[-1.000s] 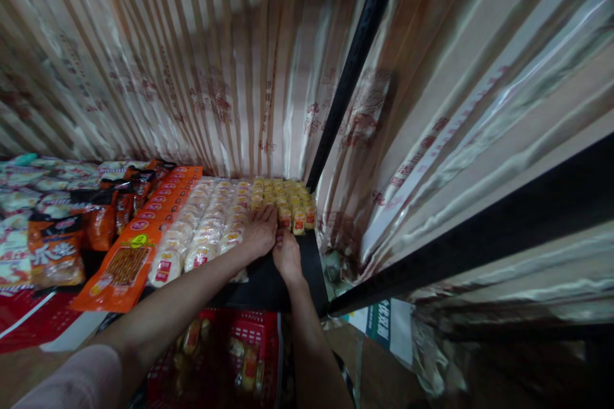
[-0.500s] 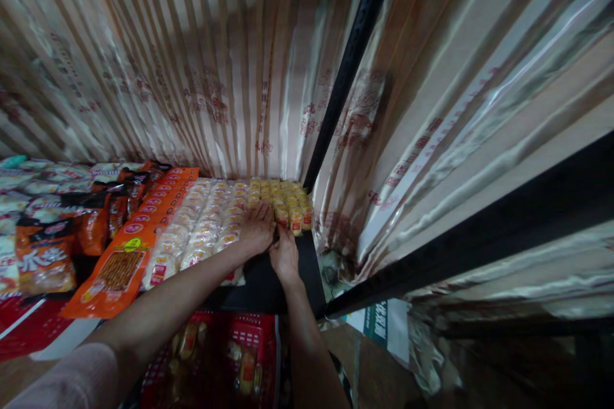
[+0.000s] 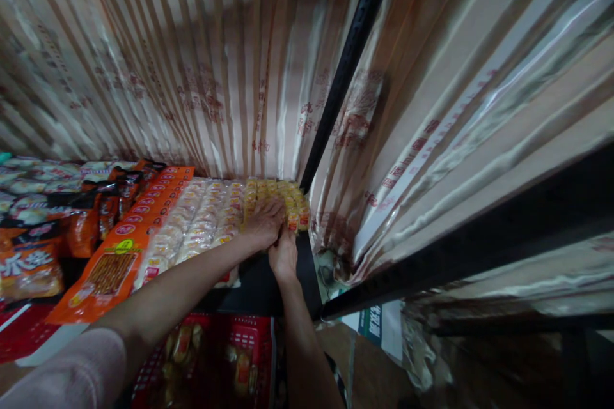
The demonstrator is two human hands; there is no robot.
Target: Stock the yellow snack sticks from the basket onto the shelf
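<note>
Small yellow wrapped snack packs stand in tight rows at the shelf's right end. My left hand lies over the front left of these rows, fingers stretched out across the packs. Close against it, my right hand reaches up to the front of the rows. Its fingertips touch the packs beside my left fingers and are partly hidden, so any pack in its grip cannot be made out. Rows of white wrapped snack packs lie to the left of my hands, partly behind my left forearm.
An orange strip of snack packaging and orange-black bags lie farther left on the black shelf. Below stands a red basket with several yellow packs. A black metal post and draped printed sheeting enclose the corner.
My left hand has slid slightly right and forward over the yellow packs, closer to my right hand. The right hand has barely moved; the view has shifted a little.
</note>
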